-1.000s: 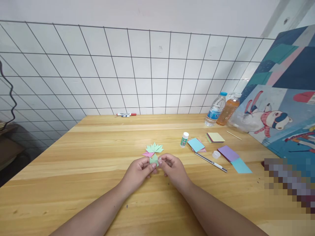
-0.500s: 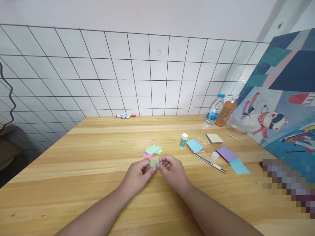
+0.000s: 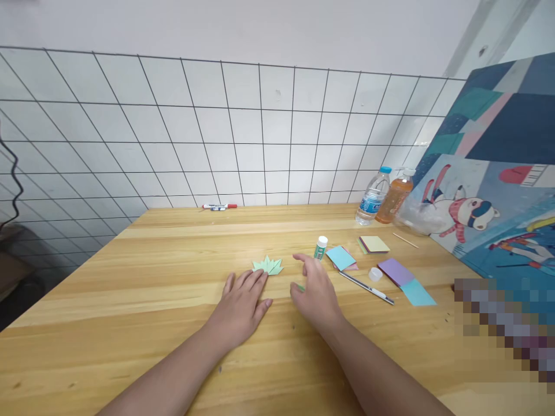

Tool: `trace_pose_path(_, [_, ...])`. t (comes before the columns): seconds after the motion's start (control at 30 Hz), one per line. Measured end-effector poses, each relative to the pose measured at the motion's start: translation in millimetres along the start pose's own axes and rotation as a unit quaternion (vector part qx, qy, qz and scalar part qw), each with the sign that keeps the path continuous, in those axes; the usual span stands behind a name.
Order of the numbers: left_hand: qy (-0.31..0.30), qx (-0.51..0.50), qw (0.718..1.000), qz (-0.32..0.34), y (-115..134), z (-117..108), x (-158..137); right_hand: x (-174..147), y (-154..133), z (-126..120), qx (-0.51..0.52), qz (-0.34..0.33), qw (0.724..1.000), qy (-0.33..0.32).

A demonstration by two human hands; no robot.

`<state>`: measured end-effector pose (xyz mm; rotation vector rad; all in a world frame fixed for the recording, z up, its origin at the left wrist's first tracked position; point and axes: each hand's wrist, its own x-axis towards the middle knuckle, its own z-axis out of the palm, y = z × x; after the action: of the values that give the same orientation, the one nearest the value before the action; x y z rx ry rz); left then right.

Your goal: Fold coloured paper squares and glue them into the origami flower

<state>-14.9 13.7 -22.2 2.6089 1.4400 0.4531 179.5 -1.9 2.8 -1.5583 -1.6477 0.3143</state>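
My left hand (image 3: 243, 303) lies flat on the wooden table with its fingers spread. Its fingertips touch or overlap the lower edge of a pale green folded paper (image 3: 269, 266) with pointed tips. The pink piece beside that paper is hidden, apparently beneath this hand. To the right, my right hand (image 3: 318, 292) is held with thumb and index finger apart, just below the glue stick (image 3: 321, 247). A small bit of green paper (image 3: 300, 288) shows by the right thumb; whether the hand touches it I cannot tell.
Right of the hands lie blue paper squares (image 3: 340, 257), a utility knife (image 3: 366, 287), a clear cap (image 3: 375, 274), purple paper (image 3: 395, 271) and a yellow-topped paper stack (image 3: 373, 244). Two bottles (image 3: 373, 196) stand at the back right. Markers (image 3: 219, 206) lie along the wall.
Both hands have let go of the small green folded piece they pinched together. The left hand has flattened onto the table by the folded paper; the right has moved right toward the glue stick.
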Motion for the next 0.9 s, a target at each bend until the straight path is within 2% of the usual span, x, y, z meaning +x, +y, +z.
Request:
trace_pose_path(0.07, [0.014,0.007,1.0,0.004,2,-3,0,4,-1,-10,-0.006,-0.02,0.995,0.093])
trace_pose_path(0.17, [0.044,0.009,0.999,0.021,3,-5,-1,14,9,-23,-0.017,-0.011,0.97,0.243])
trace_pose_path(0.23, [0.055,0.004,0.998,0.032,2,-3,-2,23,22,-27,-0.031,0.012,0.959,0.283])
trace_pose_path(0.3, [0.044,-0.004,0.998,0.04,1,-2,-4,30,35,-27,-0.045,0.028,0.963,0.265])
trace_pose_path(0.47, [0.042,-0.039,0.997,0.046,5,-3,-6,40,53,-12,-0.097,0.061,0.982,0.153])
trace_pose_path(0.7, [0.033,-0.059,0.996,0.049,22,-12,-6,42,54,-1,-0.181,0.066,0.972,0.132])
trace_pose_path(0.83, [0.05,-0.078,0.995,0.038,28,-17,-5,39,46,-8,-0.145,0.056,0.98,0.122])
trace_pose_path(0.9, [0.079,-0.124,0.989,0.021,27,-19,-5,31,33,-10,-0.093,0.011,0.992,0.081])
